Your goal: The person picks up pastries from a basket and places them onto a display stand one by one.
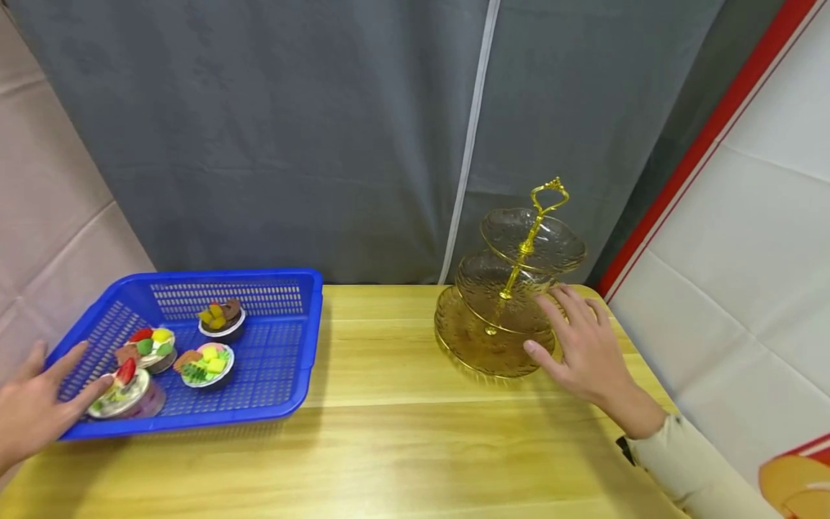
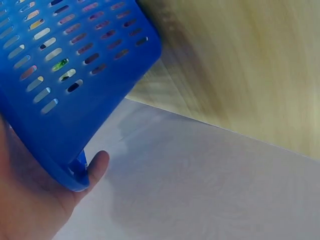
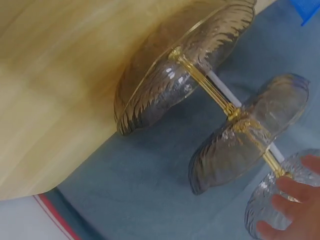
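Observation:
My left hand (image 1: 42, 404) is at the left end of a blue plastic basket (image 1: 310, 346), its fingers spread over the rim; in the left wrist view the hand (image 2: 45, 205) lies against a rim corner. Inside the basket stand several cups of dessert: a strawberry-topped clear cup (image 1: 139, 400), a chocolate one (image 1: 223, 321), one with yellow and green pieces (image 1: 209, 366), and one with colored balls (image 1: 152, 348). My right hand (image 1: 580, 346) is spread beside a three-tier amber glass stand (image 1: 496, 353) with a gold stem. Whether its fingers touch the stand cannot be told.
Both basket and stand are on a light wooden table (image 1: 389, 447). A grey curtain (image 1: 292, 144) hangs behind its far edge. White panels (image 1: 746, 288) with red trim rise on the right, and a pale wall (image 1: 58, 180) borders the left.

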